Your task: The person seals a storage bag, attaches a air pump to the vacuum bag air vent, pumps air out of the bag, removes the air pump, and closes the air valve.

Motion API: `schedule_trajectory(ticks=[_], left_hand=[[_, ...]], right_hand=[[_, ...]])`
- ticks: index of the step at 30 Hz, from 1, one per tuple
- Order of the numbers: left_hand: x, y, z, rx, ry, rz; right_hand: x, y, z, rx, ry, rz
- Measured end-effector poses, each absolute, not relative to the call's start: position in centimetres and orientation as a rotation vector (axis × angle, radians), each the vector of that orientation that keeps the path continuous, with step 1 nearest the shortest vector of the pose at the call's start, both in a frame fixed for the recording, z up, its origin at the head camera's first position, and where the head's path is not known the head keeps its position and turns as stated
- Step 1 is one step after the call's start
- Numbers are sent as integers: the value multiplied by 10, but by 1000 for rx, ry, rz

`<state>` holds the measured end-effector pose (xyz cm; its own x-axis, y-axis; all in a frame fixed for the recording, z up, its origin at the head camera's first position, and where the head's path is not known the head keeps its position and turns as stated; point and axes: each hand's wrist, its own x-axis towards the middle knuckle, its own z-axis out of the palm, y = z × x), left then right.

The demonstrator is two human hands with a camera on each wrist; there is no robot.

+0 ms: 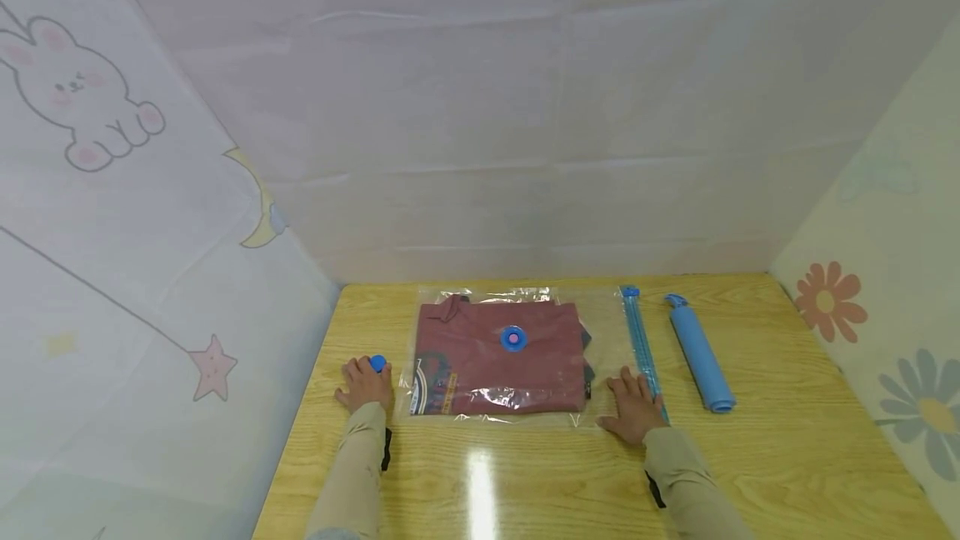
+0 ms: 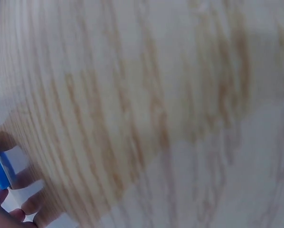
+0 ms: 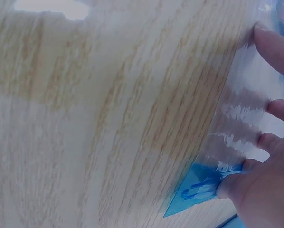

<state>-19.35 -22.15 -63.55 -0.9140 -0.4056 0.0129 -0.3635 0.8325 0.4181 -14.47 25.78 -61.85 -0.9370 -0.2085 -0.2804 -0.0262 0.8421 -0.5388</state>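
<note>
A clear plastic vacuum bag (image 1: 607, 332) lies flat on the table with a folded dark red shirt (image 1: 480, 365) inside. Its blue round valve (image 1: 513, 339) has a pink centre and faces up. Left of the bag, my left hand (image 1: 366, 383) rests on the table and holds a small round blue cap (image 1: 378, 363) at thumb and forefinger. The left wrist view shows only part of that cap (image 2: 2, 175). My right hand (image 1: 634, 408) lies with fingers spread on the bag's right end, touching the near end of the blue zip strip (image 1: 640, 340).
A light-blue hand pump (image 1: 701, 357) lies on the wooden table (image 1: 795, 440) to the right of the bag. A blue slider (image 1: 630, 292) sits at the far end of the zip strip. Printed sheets (image 1: 465, 107) enclose the table's back and sides.
</note>
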Motion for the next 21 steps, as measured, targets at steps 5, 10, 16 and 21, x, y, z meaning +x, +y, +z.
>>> schedule_trajectory(ticks=[5,10,16,21], left_hand=[[-194,-223,-632,645,-2940,-670],[-205,-212,-631,519,-2953,-648],[-212,-168,-623,35,-2917,-538],[-197,-129,-617,-428,-2989,-476]], right_hand=[[-144,255,-624,-182,2695,-790],[-147,257,-634,-198,2729,-779],[-148,259,-629,-186,2751,-800],[-150,265,-635,-196,2776,-746]])
